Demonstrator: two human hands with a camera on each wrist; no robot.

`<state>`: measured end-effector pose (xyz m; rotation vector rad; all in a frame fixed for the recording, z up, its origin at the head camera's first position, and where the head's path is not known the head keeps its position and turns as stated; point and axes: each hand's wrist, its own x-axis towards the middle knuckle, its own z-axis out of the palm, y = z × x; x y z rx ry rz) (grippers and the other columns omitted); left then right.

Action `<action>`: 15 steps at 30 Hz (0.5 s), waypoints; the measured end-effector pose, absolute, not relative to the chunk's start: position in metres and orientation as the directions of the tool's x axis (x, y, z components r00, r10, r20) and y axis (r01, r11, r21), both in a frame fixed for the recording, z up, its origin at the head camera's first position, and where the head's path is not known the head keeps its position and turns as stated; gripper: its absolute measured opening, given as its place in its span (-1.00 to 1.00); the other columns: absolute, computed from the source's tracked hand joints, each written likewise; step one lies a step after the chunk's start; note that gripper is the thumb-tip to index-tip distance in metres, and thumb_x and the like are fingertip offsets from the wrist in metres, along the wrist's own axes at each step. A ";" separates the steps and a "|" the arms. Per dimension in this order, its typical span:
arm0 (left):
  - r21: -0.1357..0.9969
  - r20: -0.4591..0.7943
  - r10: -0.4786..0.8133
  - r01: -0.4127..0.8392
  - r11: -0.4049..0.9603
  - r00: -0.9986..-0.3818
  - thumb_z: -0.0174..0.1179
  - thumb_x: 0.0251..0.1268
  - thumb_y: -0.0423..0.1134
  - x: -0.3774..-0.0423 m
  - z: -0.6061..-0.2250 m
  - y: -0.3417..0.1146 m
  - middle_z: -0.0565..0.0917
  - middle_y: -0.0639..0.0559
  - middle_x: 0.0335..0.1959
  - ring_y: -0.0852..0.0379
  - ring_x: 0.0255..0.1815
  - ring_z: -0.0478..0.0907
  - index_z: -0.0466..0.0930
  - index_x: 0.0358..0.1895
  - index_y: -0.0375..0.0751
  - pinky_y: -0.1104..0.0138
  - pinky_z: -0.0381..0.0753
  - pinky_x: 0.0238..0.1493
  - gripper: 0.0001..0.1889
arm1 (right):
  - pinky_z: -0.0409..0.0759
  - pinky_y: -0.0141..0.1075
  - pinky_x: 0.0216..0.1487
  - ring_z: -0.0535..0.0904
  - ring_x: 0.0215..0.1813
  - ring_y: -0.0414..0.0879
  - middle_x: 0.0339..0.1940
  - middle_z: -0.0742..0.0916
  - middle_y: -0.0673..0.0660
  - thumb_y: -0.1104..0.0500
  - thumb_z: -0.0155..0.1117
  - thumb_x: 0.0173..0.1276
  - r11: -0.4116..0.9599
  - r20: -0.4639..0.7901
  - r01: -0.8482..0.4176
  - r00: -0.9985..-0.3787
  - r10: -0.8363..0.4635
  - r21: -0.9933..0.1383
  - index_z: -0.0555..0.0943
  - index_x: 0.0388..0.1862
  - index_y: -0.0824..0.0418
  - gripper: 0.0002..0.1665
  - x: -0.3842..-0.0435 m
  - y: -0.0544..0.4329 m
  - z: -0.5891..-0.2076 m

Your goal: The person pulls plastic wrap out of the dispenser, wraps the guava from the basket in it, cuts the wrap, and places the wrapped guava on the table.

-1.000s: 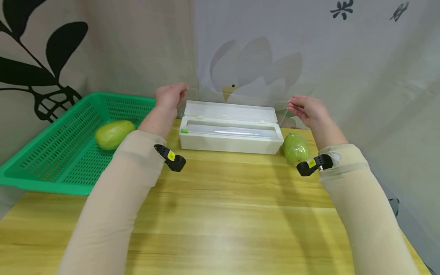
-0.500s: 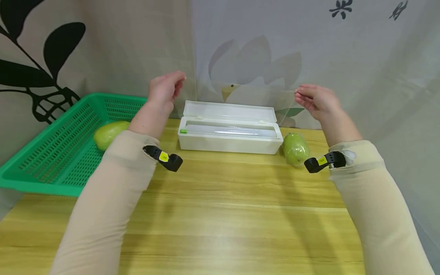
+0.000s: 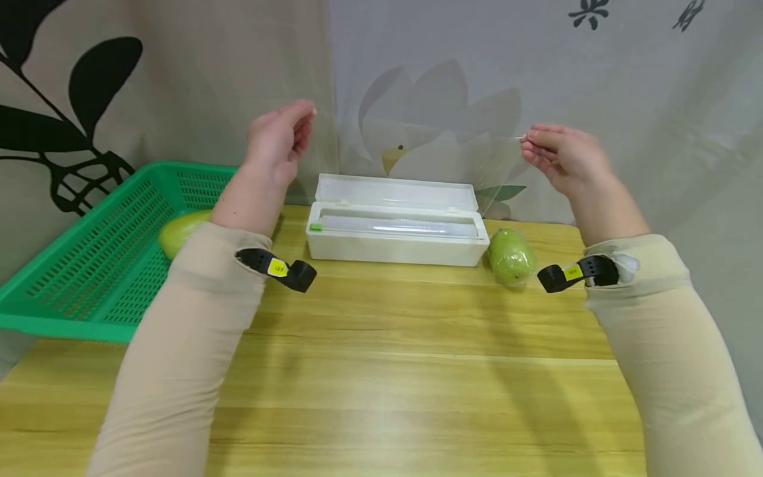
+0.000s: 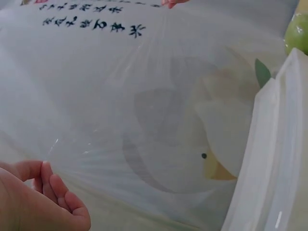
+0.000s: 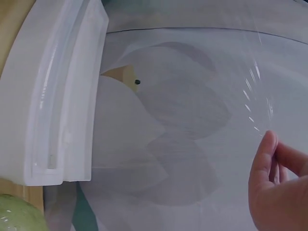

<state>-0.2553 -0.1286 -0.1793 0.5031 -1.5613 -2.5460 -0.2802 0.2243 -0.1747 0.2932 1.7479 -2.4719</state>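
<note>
A thin, clear sheet of cling film (image 5: 254, 96) stretches between my raised hands above a long white cling film box (image 3: 396, 252). At its left corner the film is pinched between thumb and fingers of my left hand (image 3: 279, 139), up and behind the box's left end. My right hand (image 3: 565, 158) pinches the other corner, higher than the box and off its right end. The box's lid (image 3: 396, 193) is raised, and a film roll (image 3: 399, 226) lies inside. Creases fan out from both pinch points in the wrist views.
A film-wrapped green fruit (image 3: 511, 257) sits right beside the box's right end. On the left, a green slotted basket (image 3: 65, 329) holds another green fruit (image 3: 177, 233), partly behind my left forearm. A printed cloth (image 3: 435, 40) hangs behind the wooden table (image 3: 381, 371).
Both hands have risen and moved away from the box, the right one also outward to the right, drawing the film up and wider. The box and fruits stay in place.
</note>
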 end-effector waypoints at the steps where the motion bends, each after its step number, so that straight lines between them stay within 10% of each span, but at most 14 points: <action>1: 0.881 -0.213 -0.261 -0.070 -0.468 -0.941 0.27 0.16 -0.30 -0.254 -0.178 -0.129 0.54 0.09 -0.38 0.22 -0.31 0.40 0.58 -0.39 -0.15 0.52 0.42 -0.30 -0.94 | 0.65 -0.43 -0.40 0.66 -0.46 -0.14 -0.49 0.73 0.13 0.37 0.22 0.23 -0.339 -0.210 0.188 -0.977 0.030 -0.922 0.58 -0.24 0.25 -0.88 -0.280 0.225 -0.173; 15: 0.865 -0.155 -0.209 -0.031 -0.501 -0.966 0.30 0.13 -0.29 -0.236 -0.163 -0.126 0.58 0.10 -0.34 0.21 -0.26 0.41 0.60 -0.31 -0.17 0.51 0.42 -0.20 -0.90 | 0.67 -0.37 -0.41 0.68 -0.47 -0.07 -0.48 0.74 0.20 0.44 0.22 0.21 -0.426 -0.167 0.144 -0.986 0.016 -0.893 0.61 -0.28 0.31 -0.87 -0.269 0.236 -0.159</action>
